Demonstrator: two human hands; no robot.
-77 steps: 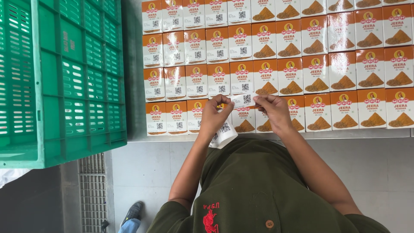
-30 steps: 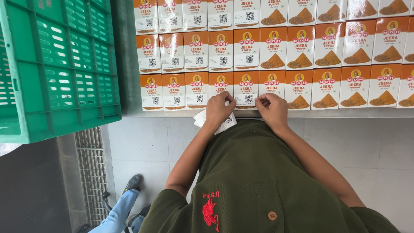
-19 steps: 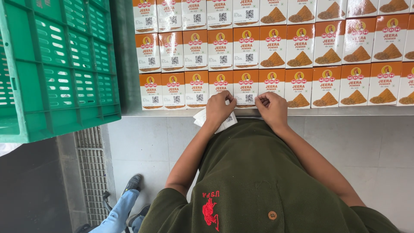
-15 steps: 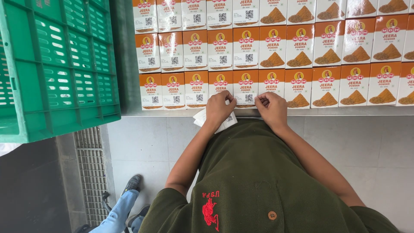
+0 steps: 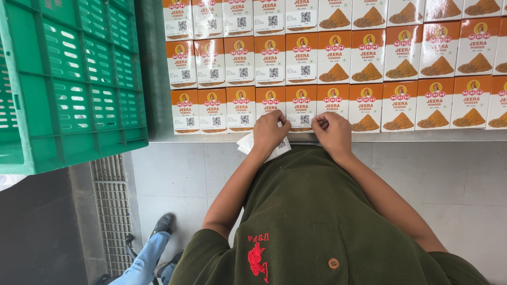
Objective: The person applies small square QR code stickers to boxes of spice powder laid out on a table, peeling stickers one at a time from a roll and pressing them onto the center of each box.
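Rows of small orange-and-white cartons point(image 5: 338, 63) lie flat on a steel table point(image 5: 422, 136), packed edge to edge. My left hand point(image 5: 268, 132) rests at the table's near edge and holds a white sheet of small labels point(image 5: 247, 143) under the palm. My right hand point(image 5: 331, 132) is beside it, fingertips pinched at the lower edge of one carton point(image 5: 301, 108) in the nearest row. Both hands touch that row. What is between the right fingertips is too small to tell.
A green plastic crate point(image 5: 68, 84) stands on the left, its slatted wall next to the cartons. Below the table lie grey floor tiles point(image 5: 174, 179) and a metal drain grate point(image 5: 111, 211). Another person's leg in blue jeans and dark shoe point(image 5: 153, 248) shows at bottom left.
The view has shifted, so the cartons now sit higher in the frame. Both hands stay together at the nearest row; over the last second they have hardly moved.
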